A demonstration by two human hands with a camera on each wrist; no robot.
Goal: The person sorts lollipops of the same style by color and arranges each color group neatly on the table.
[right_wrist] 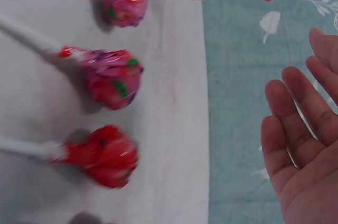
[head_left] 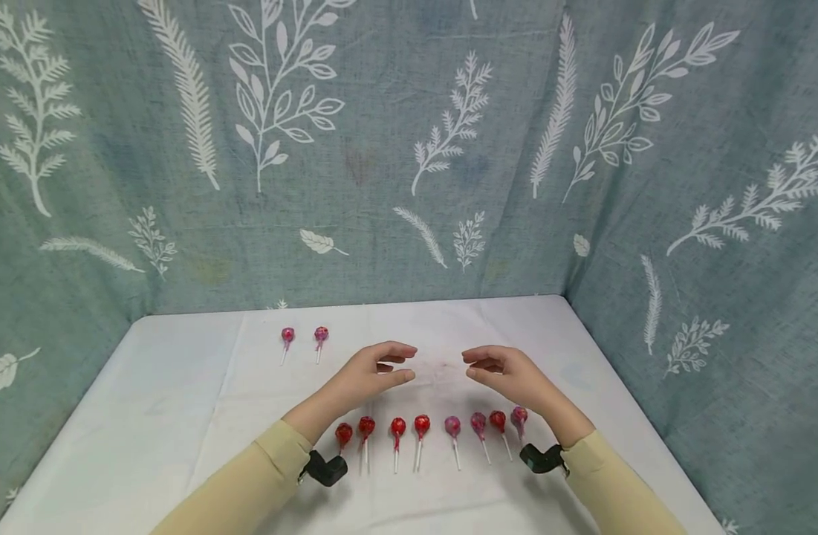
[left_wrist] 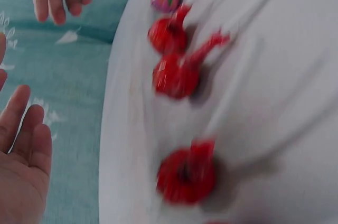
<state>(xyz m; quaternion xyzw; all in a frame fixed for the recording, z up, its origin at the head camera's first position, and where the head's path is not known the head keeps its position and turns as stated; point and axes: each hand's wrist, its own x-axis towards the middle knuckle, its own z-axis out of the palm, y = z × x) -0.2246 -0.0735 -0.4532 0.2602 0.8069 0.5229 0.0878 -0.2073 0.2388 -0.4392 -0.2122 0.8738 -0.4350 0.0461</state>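
Both hands hover over the white table, palms facing each other with a gap between. My left hand [head_left: 375, 368] has loosely bent fingers and holds nothing; my right hand [head_left: 505, 369] mirrors it, also holding nothing. Below them runs a row of wrapped lollipops. On the left side of the row the wrappers are red, such as the red lollipop [head_left: 398, 427] and another red lollipop [left_wrist: 186, 175]. Toward the right are pink-purple ones, such as the pink lollipop [head_left: 452, 426], with one red lollipop [right_wrist: 108, 156] among them. Their sticks point toward me.
Two more pink lollipops, the left one [head_left: 287, 335] and the right one [head_left: 321, 334], lie near the table's far edge. A blue-green leaf-patterned curtain [head_left: 375, 223] stands behind and beside the white table [head_left: 181, 386]. A black wrist camera [head_left: 326, 469] sits at the left sleeve.
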